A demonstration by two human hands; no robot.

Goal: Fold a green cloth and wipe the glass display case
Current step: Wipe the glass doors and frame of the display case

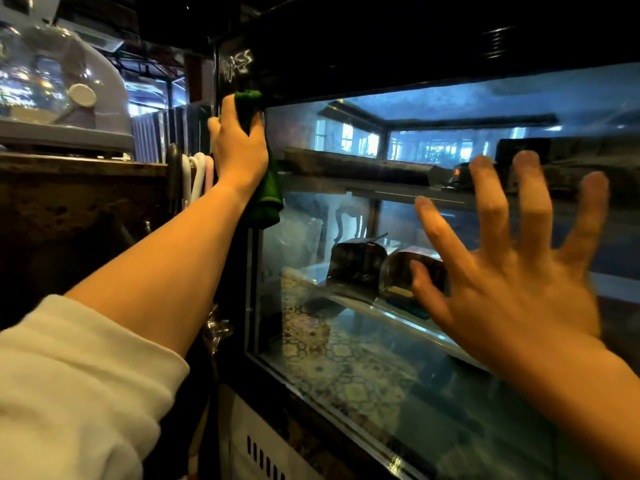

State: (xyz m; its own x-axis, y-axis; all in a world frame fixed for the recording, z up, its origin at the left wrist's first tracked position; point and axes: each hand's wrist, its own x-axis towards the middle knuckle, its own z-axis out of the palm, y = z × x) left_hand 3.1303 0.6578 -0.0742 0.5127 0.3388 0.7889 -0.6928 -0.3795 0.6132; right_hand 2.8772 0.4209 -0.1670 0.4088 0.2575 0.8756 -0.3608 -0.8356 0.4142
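Green cloth is held bunched in the left hand, fingers curled round it, and is pressed against the upper left corner of the glass display case, at the dark frame. The right hand is spread wide, fingers straight, in front of the glass pane, with nothing held. A white sleeve is pushed up the left forearm.

The cloth is dark green, the sleeve white, the display case frame black.
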